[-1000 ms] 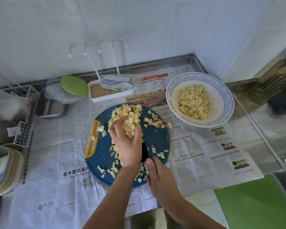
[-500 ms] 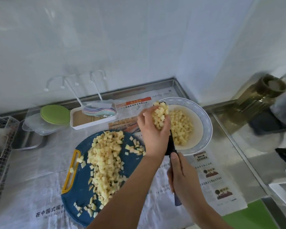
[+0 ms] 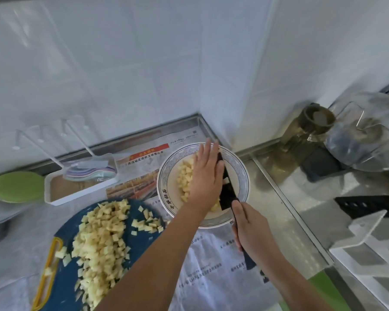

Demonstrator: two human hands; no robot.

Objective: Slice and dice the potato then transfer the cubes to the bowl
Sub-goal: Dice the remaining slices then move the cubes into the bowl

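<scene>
Some cubes (image 3: 185,178) in bowl (image 3: 164,187) under left hand (image 3: 208,176)

Left hand (image 3: 206,178) and right hand (image 3: 250,225) are showing bare; left forearm (image 3: 157,254) and right forearm (image 3: 285,272) are likewise running bare to the near edge.

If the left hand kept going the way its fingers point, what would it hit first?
Likely the wall behind the bowl: fingertips of the left hand already reach the far rim, though depth is unclear.
</scene>
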